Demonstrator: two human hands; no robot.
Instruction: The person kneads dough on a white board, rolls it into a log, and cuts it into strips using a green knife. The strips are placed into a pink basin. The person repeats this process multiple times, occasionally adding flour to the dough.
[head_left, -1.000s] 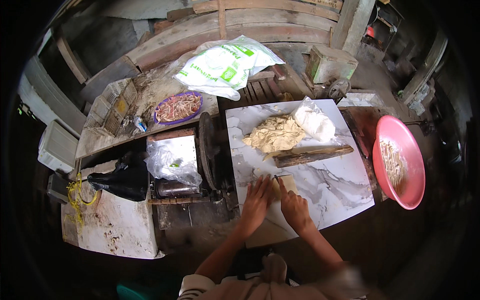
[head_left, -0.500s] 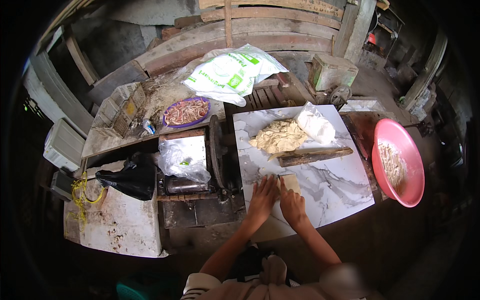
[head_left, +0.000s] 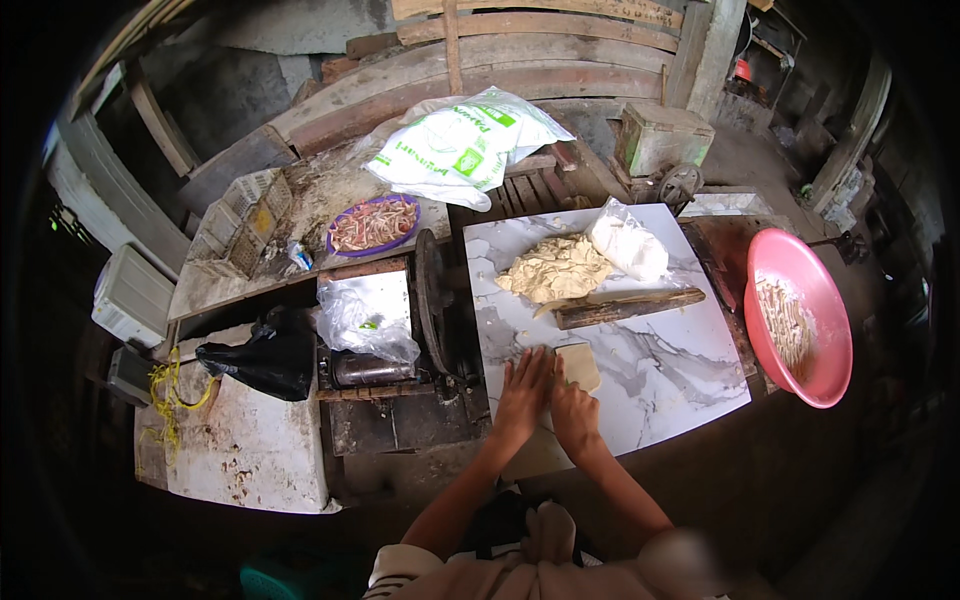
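My left hand [head_left: 522,392] lies flat on the near left part of the marble-patterned board [head_left: 665,365], fingers stretched forward. Close against it, my right hand [head_left: 575,412] is closed with its index finger pointing forward. Whatever it grips is too small and hidden to make out. A flat pale piece of dough [head_left: 580,366] shows just beyond and right of the right fingers, with a thin dark line at its far edge. More of a pale dough sheet [head_left: 538,455] reaches from under my hands to the board's near edge.
Farther back on the board lie crumpled dough [head_left: 557,268], a bag of white powder [head_left: 630,248] and a wooden stick [head_left: 630,308]. A pink basin [head_left: 838,330] with dough strips stands right. Left are a roller machine with a wheel [head_left: 431,300] and a purple tray [head_left: 374,224] of strips.
My right hand has drawn a little toward me and to the left, uncovering more of the dough piece. My left hand stays nearly in place.
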